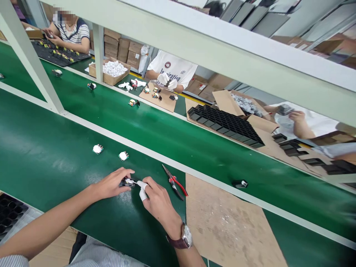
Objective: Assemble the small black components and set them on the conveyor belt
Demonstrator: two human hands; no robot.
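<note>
On the green bench, my left hand [115, 183] grips a small black housing with a circuit board [129, 182] between thumb and fingers. White material shows on top of the board. From the right, my right hand [157, 200] reaches to the housing, with white finger cots on thumb and index finger. Those two fingers are pinched at the housing's right end; a thin light piece shows at their tips, too small to name. Red-and-black long-nose pliers [174, 181] lie to the right of my right hand. Two white-topped circuit boards [98, 149] [123, 155] rest beyond my hands.
A brown board [222, 218] lies right of the pliers. Beyond a pale metal rail [155, 151] runs a green conveyor belt [172, 128] carrying small assemblies and a black housing [239, 183]. Co-workers sit across it, near rows of black cases [225, 124]. A frame beam crosses overhead.
</note>
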